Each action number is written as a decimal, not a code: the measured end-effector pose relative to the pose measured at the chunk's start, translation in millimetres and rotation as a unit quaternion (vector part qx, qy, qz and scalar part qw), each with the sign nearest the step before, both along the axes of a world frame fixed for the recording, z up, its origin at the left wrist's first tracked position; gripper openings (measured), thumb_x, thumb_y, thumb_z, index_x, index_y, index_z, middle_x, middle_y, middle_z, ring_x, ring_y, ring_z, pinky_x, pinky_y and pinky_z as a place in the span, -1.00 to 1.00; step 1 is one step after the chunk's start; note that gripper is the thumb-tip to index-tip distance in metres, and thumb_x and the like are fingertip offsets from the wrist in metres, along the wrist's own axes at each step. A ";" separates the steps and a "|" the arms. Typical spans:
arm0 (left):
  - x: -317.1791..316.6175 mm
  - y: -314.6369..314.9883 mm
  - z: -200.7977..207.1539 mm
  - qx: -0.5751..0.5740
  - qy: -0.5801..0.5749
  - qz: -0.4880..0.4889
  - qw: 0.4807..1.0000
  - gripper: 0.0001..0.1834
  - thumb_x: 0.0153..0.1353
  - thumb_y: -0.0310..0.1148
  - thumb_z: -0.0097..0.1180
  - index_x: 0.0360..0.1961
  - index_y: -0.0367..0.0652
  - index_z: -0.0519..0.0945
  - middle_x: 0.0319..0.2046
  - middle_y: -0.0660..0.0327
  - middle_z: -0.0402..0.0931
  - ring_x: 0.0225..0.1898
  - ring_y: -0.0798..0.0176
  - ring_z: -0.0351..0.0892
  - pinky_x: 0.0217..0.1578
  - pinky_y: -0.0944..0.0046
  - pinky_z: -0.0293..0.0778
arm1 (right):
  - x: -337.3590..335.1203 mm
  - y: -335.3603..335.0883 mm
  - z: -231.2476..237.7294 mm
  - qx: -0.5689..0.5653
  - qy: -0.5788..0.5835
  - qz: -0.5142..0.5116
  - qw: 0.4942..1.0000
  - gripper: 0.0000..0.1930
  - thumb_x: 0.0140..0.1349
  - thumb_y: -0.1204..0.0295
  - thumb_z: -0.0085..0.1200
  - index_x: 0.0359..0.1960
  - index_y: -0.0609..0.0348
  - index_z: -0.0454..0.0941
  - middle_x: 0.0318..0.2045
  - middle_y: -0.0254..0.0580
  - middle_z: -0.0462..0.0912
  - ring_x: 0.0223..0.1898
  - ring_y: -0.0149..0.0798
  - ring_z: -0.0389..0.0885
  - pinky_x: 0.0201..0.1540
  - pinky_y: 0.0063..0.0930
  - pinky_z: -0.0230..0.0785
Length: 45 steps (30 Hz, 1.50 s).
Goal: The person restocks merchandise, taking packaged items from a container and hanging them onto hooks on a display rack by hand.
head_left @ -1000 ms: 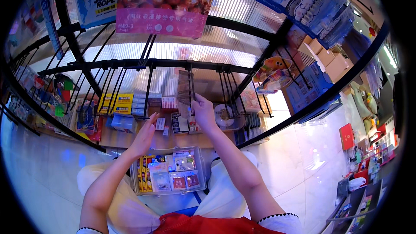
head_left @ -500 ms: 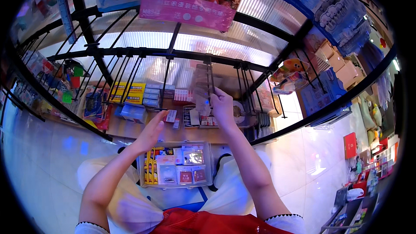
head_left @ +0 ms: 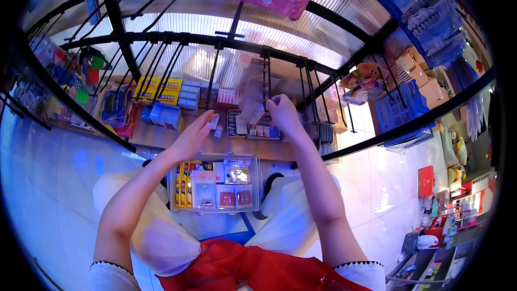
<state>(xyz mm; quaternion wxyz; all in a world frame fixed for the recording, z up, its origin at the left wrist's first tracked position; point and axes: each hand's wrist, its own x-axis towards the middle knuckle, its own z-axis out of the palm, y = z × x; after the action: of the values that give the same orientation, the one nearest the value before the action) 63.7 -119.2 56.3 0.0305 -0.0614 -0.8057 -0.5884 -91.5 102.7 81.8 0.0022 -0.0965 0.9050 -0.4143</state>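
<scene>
My right hand is raised at the front end of a black display hook, its fingers curled in a pinch. What lies between the fingertips is hidden. Beside them, a clear, greyish flat package hangs below the hook rail. My left hand is held in the air with fingers stretched out and nothing in it, close to small boxes on the low shelf. Between my knees, below both hands, stands a clear plastic bin holding yellow-and-black packs, white cards and red-and-white packets.
A wooden bottom shelf carries yellow boxes, pale blue boxes and an open carton of small packs. Rows of black hooks project toward me. A black rail slants at the right, beside a hanging toy pack.
My view has tilted, so shelf and bin sit higher in the picture. My right hand stays by the hook end, and my left hand stays outstretched, a little nearer the shelf boxes.
</scene>
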 end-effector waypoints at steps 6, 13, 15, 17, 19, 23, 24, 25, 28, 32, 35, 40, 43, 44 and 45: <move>1.3 -1.6 4.4 -0.016 0.018 -0.013 1.000 -0.47 0.31 -0.22 -0.30 0.22 -0.31 0.07 0.12 0.00 0.26 0.17 0.12 0.22 0.15 0.27 0.10 | 3.6 -1.0 43.9 -0.258 -0.432 0.055 0.862 -0.79 0.20 0.35 -0.15 -0.22 0.21 0.36 -0.44 -0.18 0.49 -0.34 -0.20 0.55 -0.20 -0.25 0.46; -0.9 1.4 0.4 0.001 0.030 -0.023 0.999 -0.45 0.30 -0.18 -0.26 0.22 -0.29 0.07 0.10 -0.03 0.28 0.13 0.10 0.27 0.11 0.26 0.15 | -5.4 -10.0 50.5 -0.251 -0.488 -0.020 0.836 -0.76 0.20 0.39 -0.16 -0.16 0.27 0.29 -0.29 -0.02 0.47 -0.29 -0.08 0.52 -0.09 -0.09 0.42; 0.8 -0.3 1.4 -0.005 0.023 -0.025 0.999 -0.44 0.29 -0.17 -0.23 0.22 -0.29 0.07 0.09 -0.04 0.28 0.12 0.09 0.28 0.11 0.26 0.16 | -4.2 -13.2 56.0 -0.140 -0.442 0.020 0.886 -0.75 0.21 0.38 -0.15 -0.16 0.29 0.29 -0.27 0.02 0.49 -0.26 -0.09 0.53 -0.10 -0.11 0.44; 0.1 0.0 3.1 0.000 0.014 -0.037 0.999 -0.46 0.30 -0.21 -0.26 0.23 -0.26 0.05 0.10 0.00 0.28 0.15 0.13 0.25 0.14 0.26 0.11 | -6.7 -13.4 57.2 -0.154 -0.463 0.023 0.872 -0.75 0.22 0.37 -0.16 -0.16 0.29 0.30 -0.26 0.03 0.51 -0.25 -0.09 0.54 -0.11 -0.13 0.44; -0.9 0.6 3.7 0.005 0.004 -0.049 0.999 -0.47 0.31 -0.24 -0.28 0.24 -0.23 0.04 0.11 0.04 0.27 0.17 0.17 0.21 0.17 0.26 0.06 | -8.1 -15.7 56.0 -0.169 -0.485 0.027 0.858 -0.75 0.23 0.36 -0.16 -0.17 0.28 0.31 -0.25 0.04 0.52 -0.24 -0.09 0.55 -0.12 -0.14 0.45; -2.8 4.5 5.4 -0.032 0.011 -0.043 0.998 -0.47 0.31 -0.23 -0.25 0.24 -0.21 0.06 0.11 0.03 0.27 0.15 0.16 0.25 0.14 0.25 0.13 | -7.8 -26.0 46.1 -0.241 -0.481 -0.002 0.843 -0.83 0.25 0.37 -0.21 -0.28 0.21 0.35 -0.44 -0.15 0.48 -0.40 -0.22 0.51 -0.28 -0.25 0.48; -3.2 5.3 6.0 -0.043 0.011 -0.044 0.998 -0.47 0.31 -0.22 -0.24 0.24 -0.21 0.06 0.11 0.03 0.27 0.14 0.16 0.26 0.13 0.25 0.14 | -8.1 -27.0 44.1 -0.247 -0.464 -0.023 0.850 -0.85 0.26 0.38 -0.23 -0.36 0.17 0.35 -0.52 -0.24 0.45 -0.50 -0.29 0.48 -0.38 -0.33 0.47; -2.6 4.5 5.7 -0.044 0.011 -0.042 0.998 -0.47 0.31 -0.22 -0.24 0.24 -0.21 0.06 0.11 0.03 0.27 0.14 0.16 0.26 0.13 0.25 0.14 | -7.3 -29.5 44.2 -0.246 -0.465 -0.022 0.850 -0.85 0.26 0.38 -0.23 -0.36 0.17 0.35 -0.52 -0.24 0.45 -0.50 -0.29 0.48 -0.38 -0.33 0.47; -3.0 4.4 4.6 -0.049 0.015 -0.046 0.998 -0.47 0.31 -0.21 -0.25 0.24 -0.21 0.06 0.11 0.03 0.27 0.14 0.16 0.26 0.12 0.25 0.15 | -14.8 -28.1 35.8 -0.176 -0.443 -0.001 0.879 -0.85 0.25 0.42 -0.25 -0.48 0.08 0.30 -0.66 -0.40 0.28 -0.66 -0.44 0.28 -0.58 -0.50 0.28; -0.9 2.9 3.8 -0.066 0.000 -0.043 0.997 -0.46 0.31 -0.19 -0.25 0.24 -0.21 0.06 0.12 0.02 0.26 0.13 0.16 0.26 0.12 0.25 0.16 | -5.7 -39.5 41.2 -0.087 -0.357 0.088 0.926 -0.86 0.21 0.48 -0.28 -0.52 0.03 0.26 -0.70 -0.48 0.17 -0.70 -0.53 0.11 -0.64 -0.57 0.06; -2.0 2.8 5.5 -0.069 0.007 -0.045 0.997 -0.45 0.31 -0.19 -0.25 0.24 -0.22 0.05 0.13 0.02 0.25 0.13 0.15 0.27 0.12 0.25 0.16 | -0.3 -41.6 52.2 -0.135 -0.363 0.019 0.922 -0.86 0.20 0.49 -0.29 -0.52 0.04 0.25 -0.70 -0.48 0.15 -0.71 -0.53 0.08 -0.66 -0.57 0.02; -6.0 6.4 9.5 -0.058 -0.001 -0.057 0.997 -0.45 0.30 -0.19 -0.25 0.24 -0.22 0.04 0.12 0.01 0.25 0.13 0.15 0.27 0.12 0.24 0.15 | -13.4 -20.9 46.8 -0.234 -0.423 0.044 0.874 -0.85 0.21 0.48 -0.32 -0.53 0.07 0.22 -0.70 -0.45 0.16 -0.71 -0.52 0.09 -0.67 -0.60 -0.02; -5.0 6.7 11.8 -0.045 0.014 -0.050 0.998 -0.43 0.26 -0.20 -0.18 0.21 -0.29 0.09 0.07 -0.06 0.30 0.13 0.01 0.26 0.13 0.23 0.15 | -4.7 -23.7 57.8 -0.198 -0.390 0.061 0.897 -0.83 0.21 0.51 -0.34 -0.55 0.07 0.21 -0.71 -0.43 0.17 -0.73 -0.51 0.08 -0.70 -0.61 -0.05; -2.4 3.0 8.6 -0.058 0.005 -0.050 0.997 -0.44 0.28 -0.21 -0.21 0.23 -0.27 0.06 0.10 -0.04 0.27 0.14 0.07 0.26 0.13 0.23 0.14 | 0.5 -29.1 60.7 -0.173 -0.373 0.082 0.908 -0.82 0.20 0.52 -0.33 -0.57 0.09 0.24 -0.72 -0.41 0.18 -0.74 -0.50 0.08 -0.72 -0.59 -0.06; 0.5 -0.7 6.1 -0.072 -0.005 -0.050 0.996 -0.44 0.30 -0.23 -0.24 0.24 -0.26 0.02 0.12 -0.02 0.24 0.15 0.12 0.25 0.14 0.23 0.14 | 5.7 -35.6 63.2 -0.148 -0.356 0.104 0.917 -0.80 0.19 0.54 -0.31 -0.59 0.11 0.28 -0.73 -0.38 0.18 -0.75 -0.50 0.07 -0.75 -0.57 -0.08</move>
<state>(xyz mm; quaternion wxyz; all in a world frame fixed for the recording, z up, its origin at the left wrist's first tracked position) 64.2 -119.9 62.4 -0.0076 -0.1008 -0.8419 -0.5301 -85.7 67.1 145.0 0.3536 -0.0357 0.7573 -0.5479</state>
